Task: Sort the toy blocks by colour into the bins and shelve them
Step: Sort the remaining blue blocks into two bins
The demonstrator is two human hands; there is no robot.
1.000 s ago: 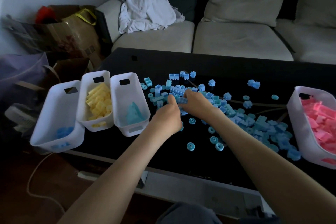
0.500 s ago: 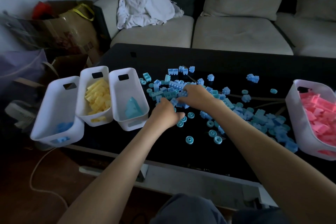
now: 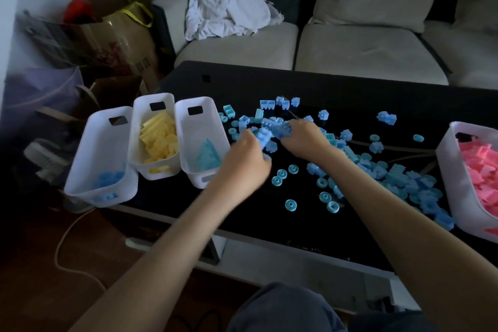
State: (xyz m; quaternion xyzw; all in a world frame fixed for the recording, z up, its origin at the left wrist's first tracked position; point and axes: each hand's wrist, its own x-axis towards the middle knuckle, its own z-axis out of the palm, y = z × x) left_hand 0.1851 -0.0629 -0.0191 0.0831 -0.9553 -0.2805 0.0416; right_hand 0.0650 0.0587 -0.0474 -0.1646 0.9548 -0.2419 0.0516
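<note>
Blue bin (image 3: 89, 167) stands leftmost on the surface (image 3: 350, 89), beyond two other bins (image 3: 188, 132). Left hand (image 3: 242, 167), the nearer, grips blue blocks (image 3: 263, 137) in curled fingers; right hand (image 3: 307, 140) likewise, just beside, over the loose pile (image 3: 398, 178).

A glossy black table (image 3: 350, 94) carries everything. Left of the left hand (image 3: 242, 162) stand three white bins in a row, sides touching: the nearest bin (image 3: 188, 129), a middle bin (image 3: 137, 127) and the farthest bin (image 3: 89, 170). Loose blue blocks (image 3: 398, 178) lie around both hands and trail rightward from the right hand (image 3: 307, 137) to a fourth bin (image 3: 447, 170). Blue rings (image 3: 290, 205) lie between the forearms.
</note>
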